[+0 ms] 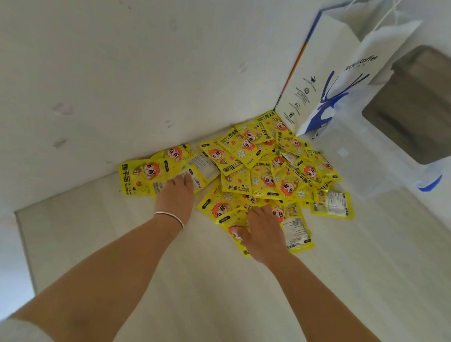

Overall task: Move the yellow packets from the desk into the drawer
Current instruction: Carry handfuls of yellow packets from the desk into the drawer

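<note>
Step in hand: gathering a first load from the heap of yellow hand-warmer packets (pixel 248 170) — nothing is lifted yet, and no drawer shows in this view.
Packets: a loose, overlapping pile on the pale table (pixel 209 291), pushed into the corner where it meets the white wall (pixel 93 52); some lie face up with the cartoon print, a few face down with white label backs.
Left hand (pixel 175 196): palm down on the left edge of the pile, fingers fairly straight and resting on a packet with its white back up; a thin bracelet (pixel 171 216) sits at the wrist. It presses rather than pinches.
Right hand (pixel 261 230): palm down on the nearest packets, fingers lying over them; whether the thumb has hooked under an edge I cannot tell.
Nearby: a white Luckin Coffee paper bag (pixel 331 79) stands at the far end of the pile, touching the rearmost packets, with a clear plastic box (pixel 360 160) just beside it.
Doing it well: sweep both hands inward to bunch the near packets into one stack, then slide fingers under and clamp from both sides — the foil looks slick, so a flat squeeze should hold better than a fingertip pinch.
Risk: too big a load may fan out and slip; strays near the bag could be left behind.
</note>
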